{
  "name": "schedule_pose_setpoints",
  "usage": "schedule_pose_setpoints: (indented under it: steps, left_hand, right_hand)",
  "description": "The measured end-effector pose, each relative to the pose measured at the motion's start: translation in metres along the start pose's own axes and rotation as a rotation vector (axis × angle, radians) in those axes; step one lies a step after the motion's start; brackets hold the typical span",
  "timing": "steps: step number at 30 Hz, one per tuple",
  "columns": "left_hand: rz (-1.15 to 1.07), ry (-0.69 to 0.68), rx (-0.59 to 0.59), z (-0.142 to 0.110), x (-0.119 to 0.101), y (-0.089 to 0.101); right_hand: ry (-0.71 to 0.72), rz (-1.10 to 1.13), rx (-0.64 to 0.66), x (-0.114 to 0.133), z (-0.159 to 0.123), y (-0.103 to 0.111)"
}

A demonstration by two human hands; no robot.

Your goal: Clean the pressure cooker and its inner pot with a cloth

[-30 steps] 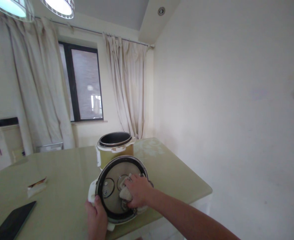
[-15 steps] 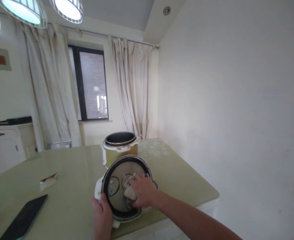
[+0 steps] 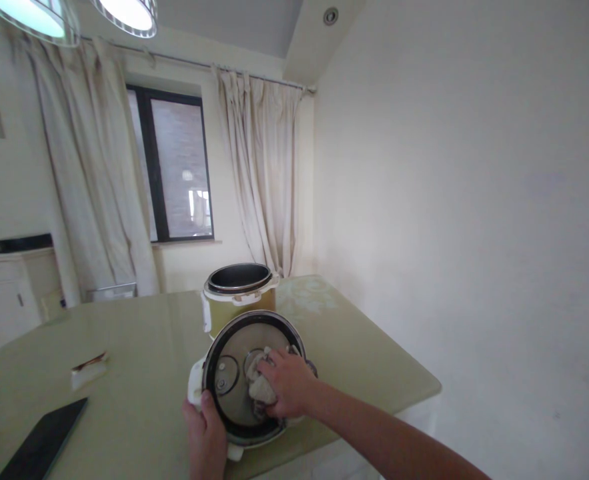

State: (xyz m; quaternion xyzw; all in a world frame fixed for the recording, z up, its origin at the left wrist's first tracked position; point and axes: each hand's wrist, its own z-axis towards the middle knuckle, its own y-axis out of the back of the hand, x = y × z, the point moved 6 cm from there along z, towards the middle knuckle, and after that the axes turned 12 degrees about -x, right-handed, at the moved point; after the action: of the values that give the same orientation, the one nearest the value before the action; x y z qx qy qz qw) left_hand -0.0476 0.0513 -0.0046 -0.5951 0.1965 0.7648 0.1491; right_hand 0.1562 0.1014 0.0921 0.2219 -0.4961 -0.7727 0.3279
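Note:
A round pressure cooker lid (image 3: 234,400) is tilted with its metal inner face and black seal ring toward me. My left hand (image 3: 205,427) grips its lower left rim, thumb over the edge near a white handle. Against the inner face, my right hand (image 3: 290,383) presses a bunched, pale cloth (image 3: 260,387), its fingers closed around it. The cloth covers part of the lid's right half. Just behind the lid stands the cooker body (image 3: 241,300), yellow-green and white, with its dark inner pot (image 3: 239,275) open at the top.
The pale green table (image 3: 139,393) carries a dark flat tablet-like object (image 3: 44,440) at the lower left and a small white packet with a brown edge (image 3: 89,370). A white wall (image 3: 449,233) runs along the right side. Curtains (image 3: 94,180) and a window stand behind.
The view has shifted slightly, so the table objects sit a little further left. Both hands keep their hold, and the cloth is in nearly the same place on the lid.

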Motion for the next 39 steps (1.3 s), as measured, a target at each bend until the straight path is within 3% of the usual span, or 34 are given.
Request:
schedule_pose_setpoints:
  steps: [5, 11, 17, 21, 25, 30, 35, 39]
  left_hand:
    - [0.053, 0.013, -0.011, -0.003, 0.001, -0.001]
    - [0.056, -0.066, -0.065, -0.004, -0.007, 0.001]
    - [0.109, -0.041, -0.062, -0.006, -0.005, 0.003]
    - [0.088, -0.040, -0.054, -0.005, -0.005, 0.005]
    - [0.139, -0.019, -0.062, -0.008, -0.003, 0.005]
    - [0.158, -0.013, -0.120, -0.006, 0.005, 0.003]
    - [0.157, -0.029, -0.063, -0.001, 0.005, 0.001]
    - [0.140, -0.055, -0.048, -0.004, -0.006, 0.001]
  right_hand:
    - [0.203, -0.063, -0.042, 0.005, 0.000, 0.003]
    - [0.442, -0.138, -0.173, 0.033, 0.014, 0.001]
    - [0.346, -0.179, -0.330, 0.045, 0.068, 0.000]
    - [0.162, -0.199, -0.327, 0.032, 0.095, 0.011]
    - [-0.100, -0.210, -0.235, 0.002, 0.088, 0.022]
    - [-0.406, -0.204, -0.055, -0.026, 0.045, 0.021]
    - [-0.314, -0.178, 0.046, -0.017, 0.020, 0.010]
    - [-0.076, -0.285, 0.002, -0.013, 0.044, 0.021]
